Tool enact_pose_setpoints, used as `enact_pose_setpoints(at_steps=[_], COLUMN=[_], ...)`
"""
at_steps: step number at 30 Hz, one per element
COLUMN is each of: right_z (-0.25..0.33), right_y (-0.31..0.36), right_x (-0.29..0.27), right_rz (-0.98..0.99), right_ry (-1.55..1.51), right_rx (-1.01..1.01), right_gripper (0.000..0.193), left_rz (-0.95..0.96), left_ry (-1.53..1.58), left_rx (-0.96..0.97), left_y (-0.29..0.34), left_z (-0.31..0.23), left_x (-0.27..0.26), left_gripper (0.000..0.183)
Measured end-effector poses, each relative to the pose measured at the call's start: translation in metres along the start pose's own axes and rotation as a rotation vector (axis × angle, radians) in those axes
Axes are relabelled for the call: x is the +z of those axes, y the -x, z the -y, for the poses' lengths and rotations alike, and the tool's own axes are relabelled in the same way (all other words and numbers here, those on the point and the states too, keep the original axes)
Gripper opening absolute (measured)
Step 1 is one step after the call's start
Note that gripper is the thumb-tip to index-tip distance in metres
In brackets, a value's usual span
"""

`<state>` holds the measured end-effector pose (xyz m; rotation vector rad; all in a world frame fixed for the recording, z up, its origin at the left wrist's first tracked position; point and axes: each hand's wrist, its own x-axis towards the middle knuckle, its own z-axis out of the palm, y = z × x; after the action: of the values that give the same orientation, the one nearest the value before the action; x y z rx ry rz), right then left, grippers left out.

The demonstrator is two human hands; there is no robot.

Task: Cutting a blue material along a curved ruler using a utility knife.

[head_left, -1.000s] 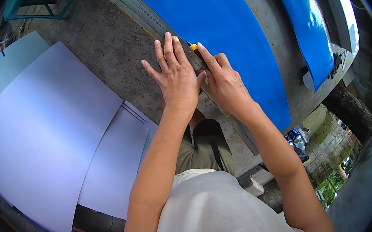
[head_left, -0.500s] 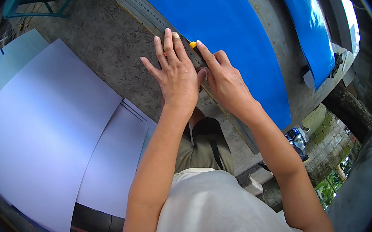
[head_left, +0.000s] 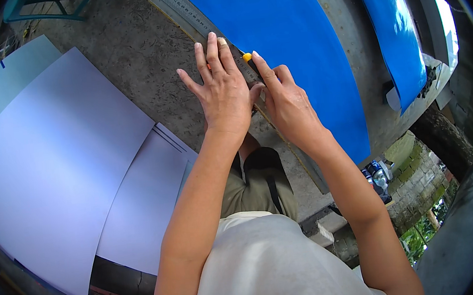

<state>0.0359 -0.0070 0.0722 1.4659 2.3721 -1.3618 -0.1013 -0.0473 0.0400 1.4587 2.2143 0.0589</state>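
Observation:
My left hand (head_left: 225,102) lies with its fingers spread over a long steel ruler (head_left: 191,17), pressing along the edge of a glossy blue sheet (head_left: 295,43). A pale bandage (head_left: 222,42) wraps one of its fingertips. Just to the right, my right hand (head_left: 291,104) grips a utility knife (head_left: 248,58) with a yellow and black body, its index finger stretched along the top. The knife's front end is at the ruler's edge, over the blue sheet's near-left border. My fingers hide most of its handle. The two thumbs come close together.
Large white sheets (head_left: 71,165) lie to the left, overlapping one another. Another curled blue sheet (head_left: 388,28) rests at the far right of the grey work table (head_left: 346,44). A green stool (head_left: 69,12) stands at the upper left, and cans (head_left: 376,174) sit below the table's right end.
My left hand has shifted very slightly farther away over the ruler. The right hand and the knife look almost unmoved.

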Motion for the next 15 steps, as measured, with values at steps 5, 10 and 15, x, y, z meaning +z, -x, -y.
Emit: enact_pose_setpoints(at_steps=[5,10,15], right_z=[-0.001,-0.007,-0.013], right_y=[0.002,0.006,0.013], right_x=[-0.001,0.001,0.005], right_rz=[0.014,-0.001,-0.005], right_ry=[0.008,0.005,0.011], right_rx=[0.009,0.001,0.0], right_gripper=[0.074,0.078,0.082], left_rz=[0.0,0.016,0.015], left_ry=[-0.011,-0.01,-0.008], left_rx=[-0.003,-0.01,-0.018], left_y=[-0.001,-0.003,-0.002], left_z=[-0.001,-0.002,-0.001], left_x=[0.0,-0.003,-0.002], left_gripper=[0.117,0.116,0.116])
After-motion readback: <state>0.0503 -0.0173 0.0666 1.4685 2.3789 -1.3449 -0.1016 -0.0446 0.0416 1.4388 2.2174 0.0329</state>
